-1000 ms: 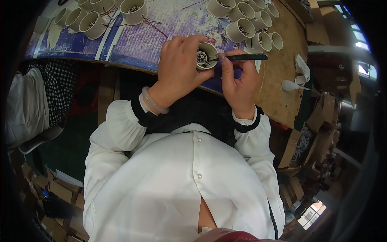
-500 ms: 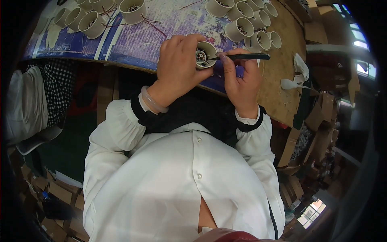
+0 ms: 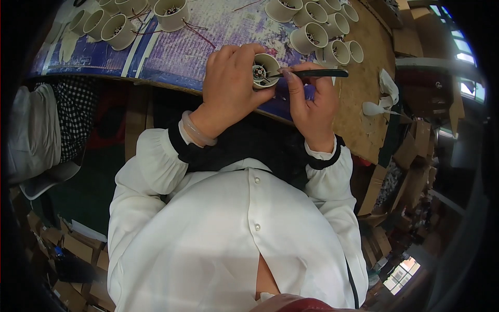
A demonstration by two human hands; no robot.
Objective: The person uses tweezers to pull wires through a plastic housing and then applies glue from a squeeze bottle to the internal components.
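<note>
My left hand (image 3: 228,86) is closed around a small white cup-shaped housing (image 3: 274,63), tilted so its open mouth faces me. Inside it sits a round metal-and-dark part (image 3: 259,72), perhaps a small motor. A pair of black tweezers (image 3: 327,73) is pinched between the thumb and fingers of my right hand (image 3: 313,101). Its thin tip reaches into the housing, beside the round part; whether it touches anything there is too small to tell. The housing is held just above the table's near edge.
More white housings (image 3: 309,38) with parts inside stand at the back right, and others (image 3: 117,32) with red wires at the back left. A white squeeze bottle (image 3: 372,108) lies by crumpled white paper (image 3: 388,87) at the right. Someone in checked cloth (image 3: 77,114) sits at left.
Hardly anything differs. The tweezers and my right hand have shifted very slightly, while my left hand and the housing stay in place.
</note>
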